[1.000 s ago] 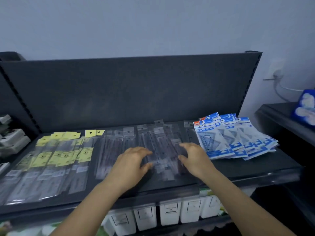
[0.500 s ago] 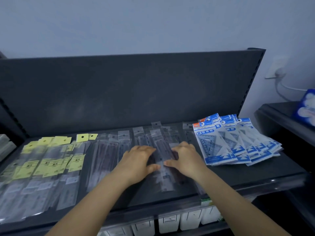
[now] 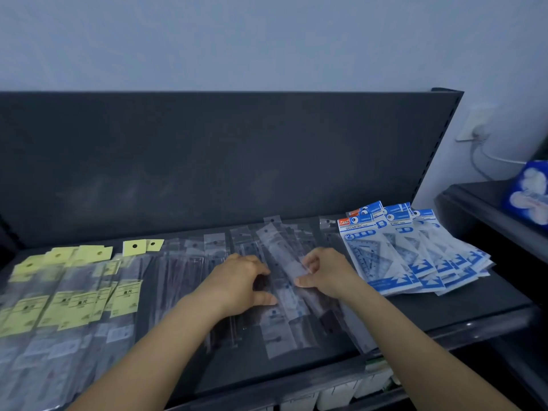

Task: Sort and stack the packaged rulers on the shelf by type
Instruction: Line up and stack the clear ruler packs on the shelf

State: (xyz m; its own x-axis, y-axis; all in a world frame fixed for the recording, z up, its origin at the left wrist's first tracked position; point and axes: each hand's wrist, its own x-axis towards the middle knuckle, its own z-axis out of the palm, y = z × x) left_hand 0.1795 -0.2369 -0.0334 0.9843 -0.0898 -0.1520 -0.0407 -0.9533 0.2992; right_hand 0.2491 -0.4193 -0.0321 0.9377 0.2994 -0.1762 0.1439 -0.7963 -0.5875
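Note:
Several clear-packaged rulers (image 3: 284, 315) lie fanned across the middle of the dark shelf (image 3: 462, 310). My left hand (image 3: 237, 280) and my right hand (image 3: 326, 271) sit close together on this pile, fingers curled around its two sides, with one tilted clear packet (image 3: 281, 253) between them. Yellow-labelled ruler packets (image 3: 74, 298) lie spread at the left. Blue-and-white geometric set packets (image 3: 415, 256) are fanned at the right.
The shelf's dark back panel (image 3: 225, 161) rises behind the packets. A second dark shelf (image 3: 480, 209) with a blue-and-white pack (image 3: 530, 194) stands at the right. White boxes (image 3: 335, 396) sit on the level below. A cable hangs from a wall socket (image 3: 477, 126).
My hands have moved inward from the spread clear packets and now pinch the pile from both sides. The camera has shifted a little to the right and closer.

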